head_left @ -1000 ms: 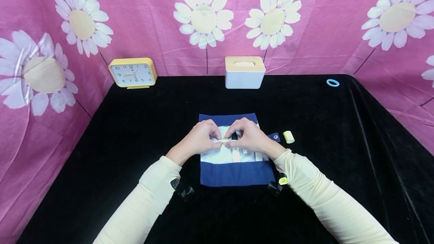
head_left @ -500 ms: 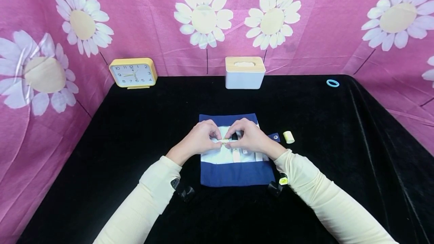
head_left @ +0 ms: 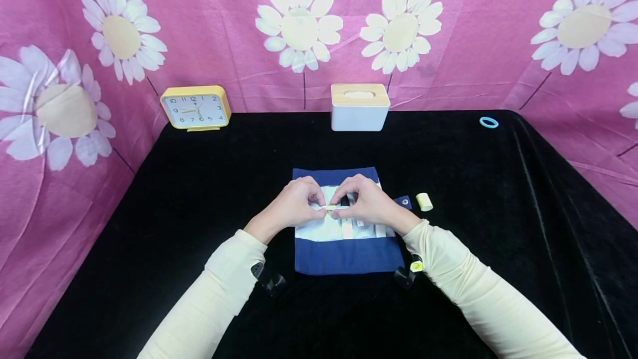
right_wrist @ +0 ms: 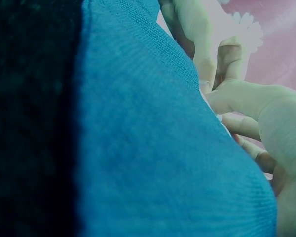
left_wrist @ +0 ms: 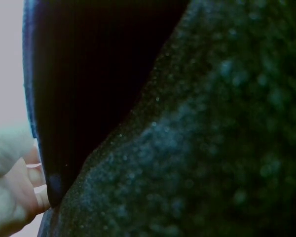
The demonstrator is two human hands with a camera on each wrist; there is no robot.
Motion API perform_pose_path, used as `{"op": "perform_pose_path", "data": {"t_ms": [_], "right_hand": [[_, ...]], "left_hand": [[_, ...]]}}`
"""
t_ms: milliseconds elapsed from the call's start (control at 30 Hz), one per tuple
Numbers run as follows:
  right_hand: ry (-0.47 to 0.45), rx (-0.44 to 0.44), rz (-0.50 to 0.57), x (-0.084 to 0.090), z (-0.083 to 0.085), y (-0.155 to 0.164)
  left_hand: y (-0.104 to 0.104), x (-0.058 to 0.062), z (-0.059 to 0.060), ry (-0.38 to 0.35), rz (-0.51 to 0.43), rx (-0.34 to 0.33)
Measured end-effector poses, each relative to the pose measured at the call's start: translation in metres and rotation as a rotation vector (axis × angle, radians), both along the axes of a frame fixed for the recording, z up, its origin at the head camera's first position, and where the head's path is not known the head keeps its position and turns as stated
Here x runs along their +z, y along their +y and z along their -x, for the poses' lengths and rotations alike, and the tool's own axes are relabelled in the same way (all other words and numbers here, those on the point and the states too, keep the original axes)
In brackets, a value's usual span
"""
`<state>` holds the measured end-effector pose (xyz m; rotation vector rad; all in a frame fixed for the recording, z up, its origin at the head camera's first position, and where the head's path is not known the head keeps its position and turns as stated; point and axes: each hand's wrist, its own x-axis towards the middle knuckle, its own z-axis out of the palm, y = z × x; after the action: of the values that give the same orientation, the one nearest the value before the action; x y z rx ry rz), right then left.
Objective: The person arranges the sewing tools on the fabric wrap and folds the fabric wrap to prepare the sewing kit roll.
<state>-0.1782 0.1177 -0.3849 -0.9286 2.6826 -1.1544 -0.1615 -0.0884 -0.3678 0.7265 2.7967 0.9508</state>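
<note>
In the head view a navy-and-white fabric roll [head_left: 349, 256] lies unfolded on the black cloth, its snap tab [head_left: 404, 202] out to the right. My left hand [head_left: 297, 202] and right hand [head_left: 366, 199] meet above its white middle, thumbs and fingers curled toward each other. Between the fingertips they pinch a small, thin pale-yellow strip [head_left: 330, 207]; its exact kind is too small to tell. Pale bands and a dark item show partly beneath the right hand. In the right wrist view the roll's blue fabric [right_wrist: 148, 138] hides most of the pinched strip.
A small pale-yellow cylinder [head_left: 424, 201] lies right of the roll. At the back stand a yellow clock [head_left: 195, 107] and a white tissue box [head_left: 360, 115] with a wooden lid. A blue ring [head_left: 489, 122] lies at the far right. Behind hangs a pink flowered cloth [head_left: 214, 32].
Both hands keep nearly the same place and pinch. The thin strip between the fingertips shifts very slightly; the roll and cylinder stay where they were.
</note>
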Motion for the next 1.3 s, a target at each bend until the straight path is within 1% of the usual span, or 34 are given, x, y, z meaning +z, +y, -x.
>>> {"op": "perform_pose_path", "data": {"t_ms": [200,400,500,600,733,900,1000,1167,1300], "right_hand": [[-0.005,0.0,-0.004,0.001,0.0,0.0],[-0.018,-0.008,-0.004,0.001,0.0,0.0],[-0.027,-0.013,-0.005,0.002,0.0,0.0],[-0.035,-0.017,-0.006,0.003,0.0,0.001],[-0.043,-0.025,-0.004,0.005,-0.001,0.002],[-0.055,-0.017,0.025,0.009,0.0,0.004],[-0.055,-0.019,0.049,0.014,0.001,0.007],[-0.049,-0.075,0.055,0.023,0.001,0.021],[-0.021,-0.122,0.016,0.027,0.0,0.041]], "left_hand": [[-0.001,0.0,0.0,-0.007,-0.003,0.0],[-0.003,0.004,0.0,-0.033,-0.022,-0.013],[-0.007,0.006,0.001,-0.038,-0.04,-0.04],[-0.01,0.007,0.003,-0.03,-0.067,-0.086],[-0.015,0.009,0.004,-0.001,-0.108,-0.137],[-0.021,0.011,0.005,0.005,-0.153,-0.158],[-0.024,0.013,0.004,-0.017,-0.172,-0.168],[-0.028,0.015,0.005,-0.052,-0.187,-0.172],[-0.03,0.017,0.006,-0.074,-0.174,-0.155]]}}
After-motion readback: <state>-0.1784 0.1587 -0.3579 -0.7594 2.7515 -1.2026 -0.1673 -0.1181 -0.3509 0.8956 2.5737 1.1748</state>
